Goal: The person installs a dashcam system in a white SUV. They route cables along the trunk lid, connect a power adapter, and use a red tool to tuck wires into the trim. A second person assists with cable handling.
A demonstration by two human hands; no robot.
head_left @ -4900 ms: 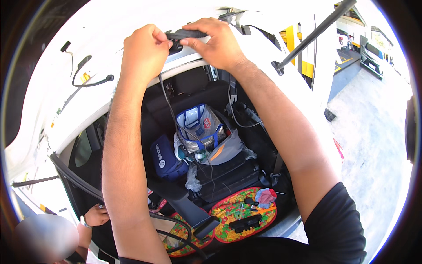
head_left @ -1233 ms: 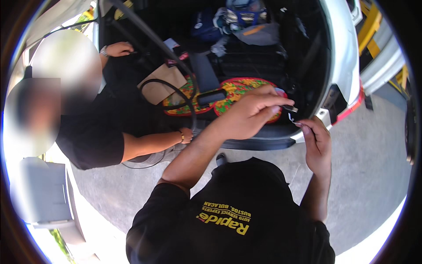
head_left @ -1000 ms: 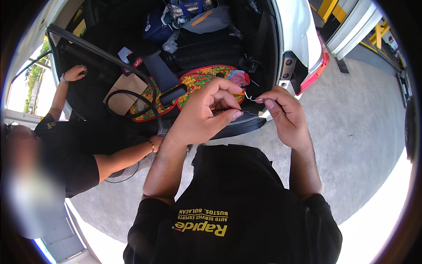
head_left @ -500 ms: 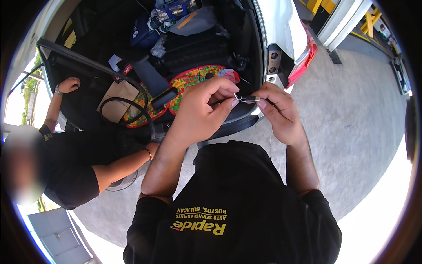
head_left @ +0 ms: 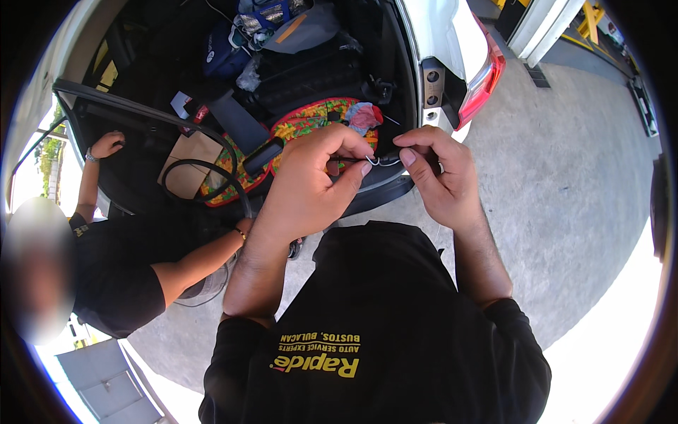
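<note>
My left hand (head_left: 311,180) pinches a bent silver wire piece (head_left: 372,162) between thumb and fingertips, in front of the car's open rear. Joined to it or lying against it is a short black cable end (head_left: 388,162); the exact joint is too small to make out. On the other side, my right hand (head_left: 445,177) closes thumb and forefinger at the far end of this cable end, and its tip is hidden by the fingers. Both hands are held close together at the height of the cargo opening.
A co-worker (head_left: 116,275) in black leans in at the left, one hand (head_left: 107,144) inside the cargo area. A loose black rubber strip (head_left: 169,109) loops across the opening. Behind lie cardboard (head_left: 187,166), a colourful floral cloth (head_left: 304,124) and bags (head_left: 229,53). A red tail light (head_left: 487,74) is at right.
My hands have shifted slightly left with the cable end. The metal plug tip that showed by my right fingers is now covered. The co-worker's near hand has moved slightly.
</note>
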